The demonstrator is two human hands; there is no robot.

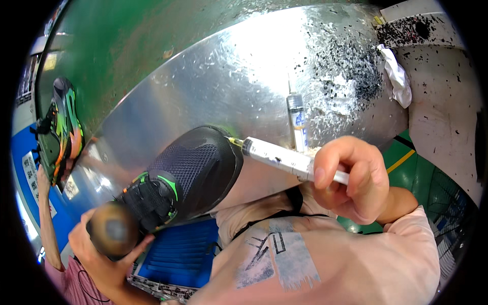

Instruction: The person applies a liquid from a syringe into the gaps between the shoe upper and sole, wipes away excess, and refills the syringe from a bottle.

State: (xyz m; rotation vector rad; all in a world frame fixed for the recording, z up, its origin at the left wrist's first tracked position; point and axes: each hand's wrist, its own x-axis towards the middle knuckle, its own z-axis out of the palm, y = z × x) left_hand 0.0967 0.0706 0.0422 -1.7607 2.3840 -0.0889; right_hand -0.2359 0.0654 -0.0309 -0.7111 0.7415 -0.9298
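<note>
Your right hand (351,178) gripped a slippery, rigid syringe (284,158) mid-barrel; your left hand (104,249) clasped the light, soft-topped shoe's (188,175) last.

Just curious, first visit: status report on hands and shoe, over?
Right hand grips syringe, needle at shoe toe. Left hand holds shoe's form. Nothing between.

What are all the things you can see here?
Shoe on a last: one, black with green trim, centre.
Syringe: one, white, needle tip at the shoe's toe.
Second syringe: one, grey-white, lying on the metal table.
Metal table: one, silver, black specks at right.
Rag: one, white, upper right.
Another shoe: one, green and orange, far left.
Tray: one, blue, below.
Left hand: gripping the last's brown end.
Right hand: holding the syringe.
</note>
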